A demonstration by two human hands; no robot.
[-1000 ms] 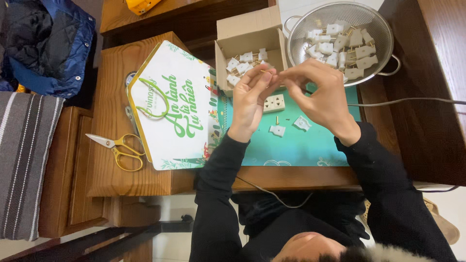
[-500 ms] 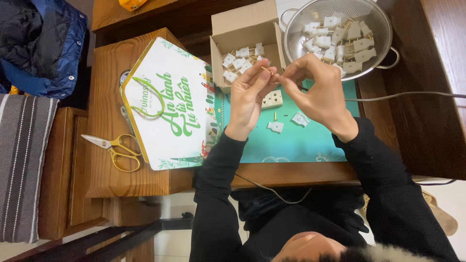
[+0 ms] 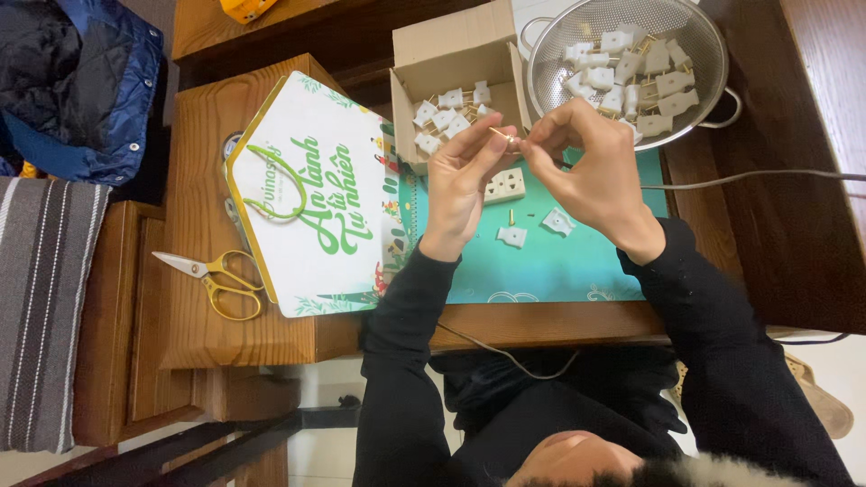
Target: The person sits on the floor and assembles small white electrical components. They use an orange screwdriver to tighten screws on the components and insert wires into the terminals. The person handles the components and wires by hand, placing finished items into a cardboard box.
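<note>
Brass pin is sitting between my two hands, above the teal mat on the tabletop. My left hand and right hand are both pinching it at the fingertips, just below the cardboard box of white plug parts.

Even, soft indoor light, sharp throughout; faint glare on the metal colander (shadows barely noticeable).

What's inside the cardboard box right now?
The cardboard box holds several small white plugs with brass pins; the left hand covers its near corner.
</note>
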